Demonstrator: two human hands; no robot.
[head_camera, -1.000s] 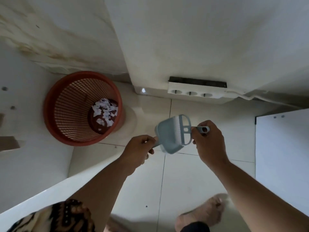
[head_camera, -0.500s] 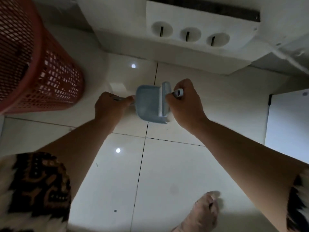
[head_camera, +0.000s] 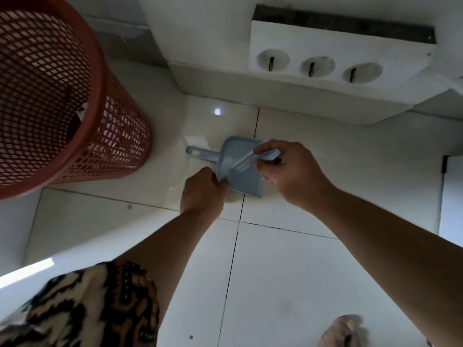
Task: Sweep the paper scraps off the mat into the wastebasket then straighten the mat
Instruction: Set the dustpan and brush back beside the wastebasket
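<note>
A small light-blue dustpan (head_camera: 235, 166) lies low over the white floor tiles, its handle (head_camera: 198, 152) pointing left toward the red mesh wastebasket (head_camera: 50, 101). My left hand (head_camera: 203, 191) pinches the pan's near left edge. My right hand (head_camera: 288, 171) is shut on a matching light-blue hand brush (head_camera: 260, 157), which lies across the pan. White paper scraps (head_camera: 82, 112) show dimly through the basket's mesh. The mat is out of view.
A white power strip (head_camera: 325, 63) with three sockets is fixed to the wall base at the back. A white panel edge (head_camera: 451, 196) stands at the far right. My bare foot (head_camera: 340, 331) is at the bottom right, a patterned sleeve (head_camera: 87, 309) at the bottom left.
The dustpan and brush have come down from the air to floor level beside the basket. My left hand has shifted from the pan's handle to its edge. The camera has dropped closer.
</note>
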